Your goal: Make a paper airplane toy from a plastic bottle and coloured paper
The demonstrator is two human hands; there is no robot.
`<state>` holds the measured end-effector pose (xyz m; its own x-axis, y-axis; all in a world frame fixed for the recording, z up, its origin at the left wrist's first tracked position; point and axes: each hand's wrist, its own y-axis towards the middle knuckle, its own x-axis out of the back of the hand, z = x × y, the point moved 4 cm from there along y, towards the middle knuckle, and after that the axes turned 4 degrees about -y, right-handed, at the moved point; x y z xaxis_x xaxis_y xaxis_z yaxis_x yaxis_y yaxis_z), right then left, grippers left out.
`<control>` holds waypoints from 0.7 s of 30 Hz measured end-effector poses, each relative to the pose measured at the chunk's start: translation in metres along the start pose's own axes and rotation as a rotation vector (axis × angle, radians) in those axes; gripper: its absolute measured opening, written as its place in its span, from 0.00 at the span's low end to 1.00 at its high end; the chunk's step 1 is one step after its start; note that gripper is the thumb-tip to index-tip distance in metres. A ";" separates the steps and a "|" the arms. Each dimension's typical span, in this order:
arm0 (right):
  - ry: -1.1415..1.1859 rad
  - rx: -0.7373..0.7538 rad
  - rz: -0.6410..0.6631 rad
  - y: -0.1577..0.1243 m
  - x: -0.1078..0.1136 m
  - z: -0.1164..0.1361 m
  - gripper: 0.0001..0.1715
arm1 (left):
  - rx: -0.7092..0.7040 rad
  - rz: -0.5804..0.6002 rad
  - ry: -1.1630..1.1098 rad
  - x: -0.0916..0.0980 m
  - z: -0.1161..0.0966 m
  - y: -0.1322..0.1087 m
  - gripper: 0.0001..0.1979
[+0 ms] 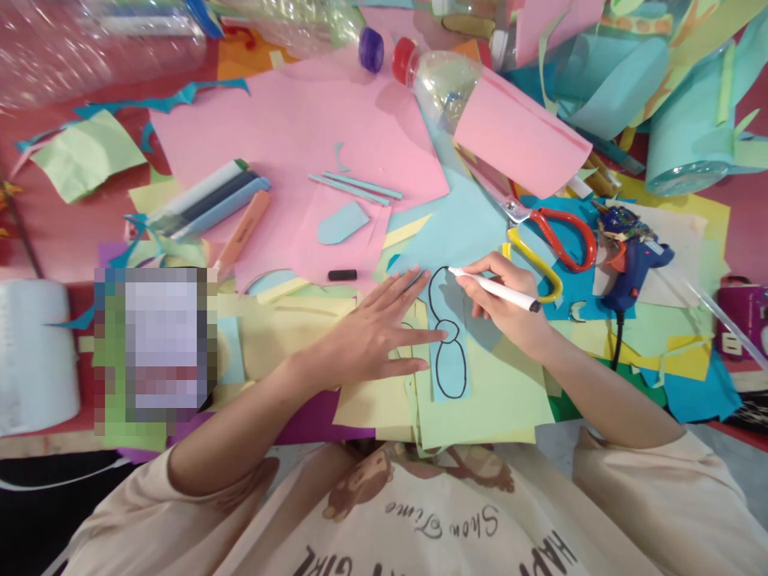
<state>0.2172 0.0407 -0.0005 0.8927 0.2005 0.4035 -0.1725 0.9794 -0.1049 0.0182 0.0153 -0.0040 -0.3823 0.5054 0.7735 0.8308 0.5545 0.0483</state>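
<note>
My right hand (pixel 510 300) grips a white marker (pixel 501 290), its tip touching the upper part of a light blue paper strip (pixel 451 380). On the strip is a black outline: a small circle in the middle, a closed loop below it and an unclosed curve above. My left hand (pixel 375 328) lies flat with its fingers spread, the fingertips at the strip's left edge and one finger reaching the small circle. Pale green paper sheets (pixel 498 408) lie under the strip. A small black marker cap (pixel 342 275) rests beyond my left hand.
Scissors (pixel 540 228) with red and yellow handles and a blue glue gun (pixel 627 268) lie to the right. Several markers (pixel 210 200) sit at left. A pink-wrapped plastic bottle (pixel 516 128) lies at the back. A blurred-out rectangular object (pixel 162 344) is near my left forearm.
</note>
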 end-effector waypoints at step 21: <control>-0.058 0.026 -0.021 -0.003 0.007 0.004 0.13 | -0.014 -0.005 0.029 0.000 -0.001 -0.001 0.22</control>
<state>0.2228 0.0392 0.0061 0.8707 0.1800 0.4577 -0.1652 0.9836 -0.0725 0.0180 0.0143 -0.0032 -0.3745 0.4833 0.7913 0.8345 0.5476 0.0604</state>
